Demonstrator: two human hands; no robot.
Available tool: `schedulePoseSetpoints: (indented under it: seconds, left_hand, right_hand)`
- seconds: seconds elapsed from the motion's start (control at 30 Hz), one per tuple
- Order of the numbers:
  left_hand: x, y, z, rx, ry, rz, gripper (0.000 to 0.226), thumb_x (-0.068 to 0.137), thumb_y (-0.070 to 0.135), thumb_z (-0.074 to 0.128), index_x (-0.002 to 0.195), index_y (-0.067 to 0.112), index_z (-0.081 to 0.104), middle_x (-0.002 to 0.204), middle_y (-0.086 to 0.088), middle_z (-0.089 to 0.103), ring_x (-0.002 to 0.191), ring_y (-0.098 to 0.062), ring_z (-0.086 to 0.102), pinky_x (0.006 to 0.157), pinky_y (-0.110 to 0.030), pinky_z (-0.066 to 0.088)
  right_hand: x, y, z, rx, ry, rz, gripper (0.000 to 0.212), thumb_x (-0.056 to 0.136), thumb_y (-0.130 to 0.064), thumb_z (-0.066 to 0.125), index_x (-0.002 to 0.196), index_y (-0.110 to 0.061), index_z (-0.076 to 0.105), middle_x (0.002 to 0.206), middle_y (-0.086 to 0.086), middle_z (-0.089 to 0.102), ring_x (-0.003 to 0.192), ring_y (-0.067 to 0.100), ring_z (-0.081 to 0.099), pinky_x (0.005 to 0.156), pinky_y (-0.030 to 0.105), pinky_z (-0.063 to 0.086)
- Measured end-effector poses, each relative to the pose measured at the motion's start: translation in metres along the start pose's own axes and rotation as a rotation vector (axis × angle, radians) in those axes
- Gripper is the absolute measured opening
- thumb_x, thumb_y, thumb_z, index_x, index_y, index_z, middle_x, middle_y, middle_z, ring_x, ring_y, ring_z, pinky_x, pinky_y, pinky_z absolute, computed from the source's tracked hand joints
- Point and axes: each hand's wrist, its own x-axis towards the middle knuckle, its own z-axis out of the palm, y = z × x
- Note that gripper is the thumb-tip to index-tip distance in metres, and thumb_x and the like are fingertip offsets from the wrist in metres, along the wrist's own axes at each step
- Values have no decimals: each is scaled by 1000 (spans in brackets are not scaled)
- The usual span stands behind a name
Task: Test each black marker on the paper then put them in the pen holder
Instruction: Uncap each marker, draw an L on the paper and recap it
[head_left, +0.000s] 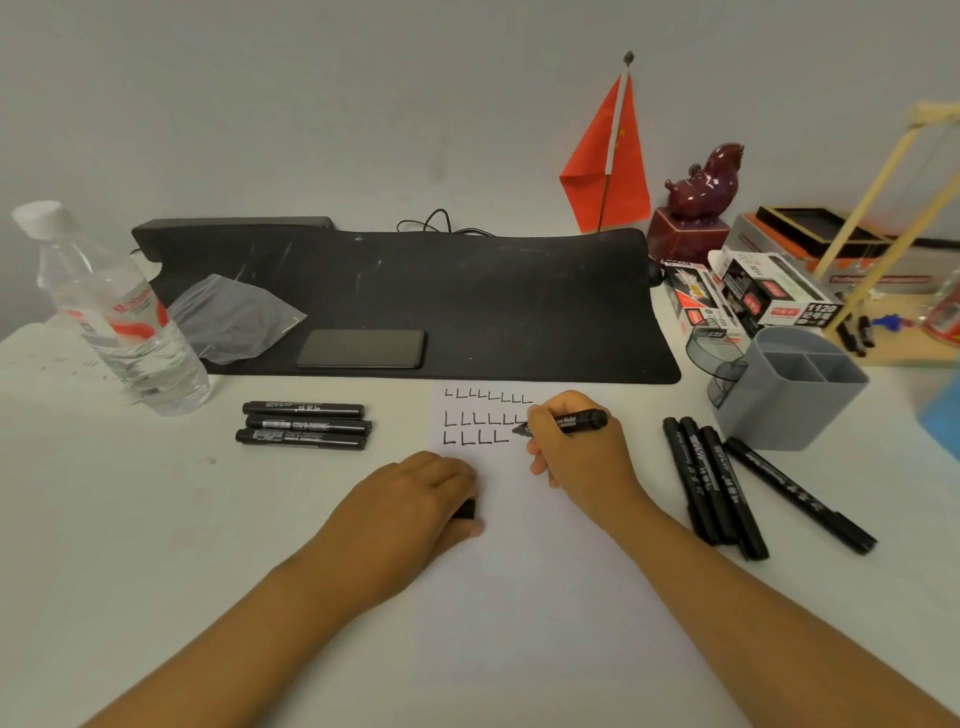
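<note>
A person's right hand (576, 457) grips an uncapped black marker (571, 422), tip at the third row of L-shaped strokes on the white paper (519, 571), while the left hand (415, 499), on the paper's left edge, curls around a small black piece, seemingly the cap (466, 509). Right of the paper on the counter (156, 545), the grey pen holder (789, 389) shows bare compartments, four markers (727, 483) lying before it. Left of the paper lie three more markers (305, 425) and a clear water bottle (119, 317).
</note>
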Motion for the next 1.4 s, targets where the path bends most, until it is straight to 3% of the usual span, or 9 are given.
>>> schedulePoseSetpoints:
  seconds: [0.2, 0.53, 0.77, 0.9, 1.03, 1.13, 1.2, 1.4]
  left_hand:
    - [0, 0, 0, -13, 10, -1, 35, 92, 49, 54, 109, 20, 64, 123, 7, 63, 109, -18, 59, 82, -35, 54]
    - [-1, 2, -1, -24, 15, -17, 34, 92, 48, 56, 108, 20, 65, 121, 6, 65, 108, -18, 59, 82, -35, 54]
    - [-1, 1, 1, -40, 39, -20, 33, 91, 48, 56, 107, 21, 65, 120, 8, 65, 108, -17, 59, 81, -34, 54]
    - [-2, 0, 1, -54, 49, -16, 35, 91, 49, 57, 110, 20, 65, 120, 7, 65, 109, -17, 59, 83, -34, 53]
    - [-3, 0, -6, -129, 86, -19, 29, 91, 48, 58, 107, 25, 64, 118, 10, 62, 104, -16, 59, 83, -34, 49]
    - [-8, 2, -15, -354, 163, -91, 23, 89, 50, 60, 103, 31, 61, 99, 17, 63, 84, -5, 57, 74, -20, 46]
    - [-10, 6, -19, -550, 180, -141, 20, 86, 50, 63, 101, 36, 60, 90, 16, 65, 80, -8, 58, 67, -12, 42]
    - [-6, 18, -25, -667, 183, -138, 20, 84, 42, 71, 101, 34, 63, 87, 14, 66, 77, -13, 57, 66, -13, 43]
  right_hand:
    - [0, 2, 3, 16, -21, 8, 20, 94, -35, 58, 77, -27, 64, 71, -3, 70, 56, 11, 69, 46, 17, 52]
    - [0, 4, 5, -5, 27, 44, 26, 93, -21, 58, 81, 2, 64, 63, 5, 68, 46, 7, 62, 41, 11, 44]
    - [0, 4, 5, 39, 127, 73, 22, 89, -17, 61, 75, 0, 66, 66, 19, 67, 53, 29, 63, 40, 18, 50]
    - [-3, -3, -1, 104, 97, 76, 21, 91, -16, 58, 72, -7, 64, 60, 10, 67, 46, 19, 61, 38, 19, 46]
    - [-13, -19, -23, 351, 189, 48, 21, 92, -19, 56, 72, -14, 61, 56, 7, 66, 41, 13, 52, 35, 20, 39]
    - [-33, -30, -34, 463, 50, 30, 22, 86, -25, 55, 69, -11, 59, 54, 8, 62, 37, 12, 46, 34, 17, 34]
    - [-48, -35, -33, 488, -85, 9, 20, 83, -24, 54, 68, -12, 58, 55, 10, 60, 37, 13, 43, 35, 18, 32]
    - [-73, -43, -27, 455, -211, -62, 19, 83, -22, 53, 64, -18, 57, 54, 8, 61, 39, 15, 45, 38, 18, 36]
